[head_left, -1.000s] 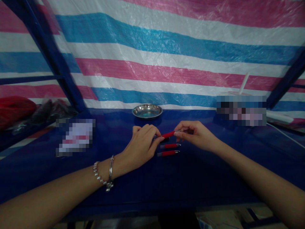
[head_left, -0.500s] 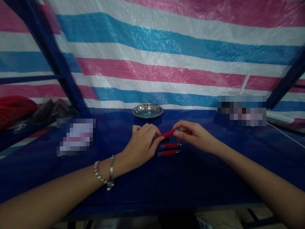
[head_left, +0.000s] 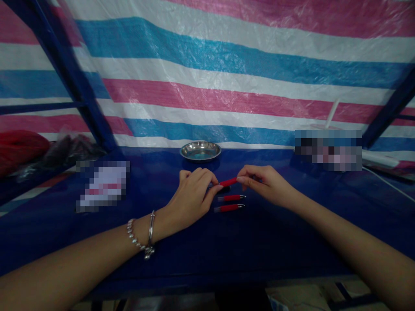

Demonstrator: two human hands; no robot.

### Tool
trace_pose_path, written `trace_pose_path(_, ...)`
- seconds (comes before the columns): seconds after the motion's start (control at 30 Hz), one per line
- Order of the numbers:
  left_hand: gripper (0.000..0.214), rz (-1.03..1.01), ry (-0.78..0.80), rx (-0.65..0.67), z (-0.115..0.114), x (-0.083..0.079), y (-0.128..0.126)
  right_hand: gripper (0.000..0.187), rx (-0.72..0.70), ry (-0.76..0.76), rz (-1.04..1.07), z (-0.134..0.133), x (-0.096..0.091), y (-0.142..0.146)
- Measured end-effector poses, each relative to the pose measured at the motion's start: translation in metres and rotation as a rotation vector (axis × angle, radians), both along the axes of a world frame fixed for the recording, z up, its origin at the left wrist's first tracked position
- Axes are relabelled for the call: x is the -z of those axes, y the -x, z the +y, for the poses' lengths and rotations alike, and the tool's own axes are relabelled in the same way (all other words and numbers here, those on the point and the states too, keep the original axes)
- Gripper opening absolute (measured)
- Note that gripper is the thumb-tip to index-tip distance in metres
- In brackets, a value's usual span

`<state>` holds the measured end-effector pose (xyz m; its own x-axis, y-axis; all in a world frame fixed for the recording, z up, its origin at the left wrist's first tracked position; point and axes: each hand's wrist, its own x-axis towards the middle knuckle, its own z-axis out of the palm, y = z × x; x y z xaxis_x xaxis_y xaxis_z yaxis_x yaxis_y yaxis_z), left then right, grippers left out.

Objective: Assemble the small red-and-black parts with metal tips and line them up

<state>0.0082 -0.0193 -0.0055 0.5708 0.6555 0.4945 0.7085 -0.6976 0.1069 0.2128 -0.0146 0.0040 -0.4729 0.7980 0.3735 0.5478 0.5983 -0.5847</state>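
Observation:
Both of my hands hold one red-gripped pen point(head_left: 228, 182) just above the blue table point(head_left: 207, 242). My left hand point(head_left: 193, 196), with bracelets at the wrist, pinches its left end with curled fingers. My right hand point(head_left: 264, 183) pinches its right, tip end between thumb and fingers. Two more red-gripped pens point(head_left: 231, 198) point(head_left: 228, 207) lie side by side on the table just below, silver tips pointing right.
A small steel dish point(head_left: 200, 151) sits at the back centre, against a striped tarp wall. A blurred white packet point(head_left: 103, 185) lies at the left, a blurred box point(head_left: 328, 149) at the back right. Dark and red bags point(head_left: 39, 153) sit at the far left.
My right hand has slid slightly left along the held pen, covering its silver tip. The left hand and the two lying pens have stayed put.

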Motion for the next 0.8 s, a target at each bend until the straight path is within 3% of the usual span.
trace_pose_path(0.43, 0.011, -0.002, -0.019, -0.005, 0.0001, -0.0003, 0.0004, 0.01, 0.029, -0.084, 0.013, 0.0003, 0.0031, 0.0003)
trace_pose_path(0.8, 0.01, -0.001, -0.031, -0.014, 0.0006, 0.0003, 0.0001, 0.014, 0.035, -0.084, -0.012, -0.0017, 0.0009, 0.0008)
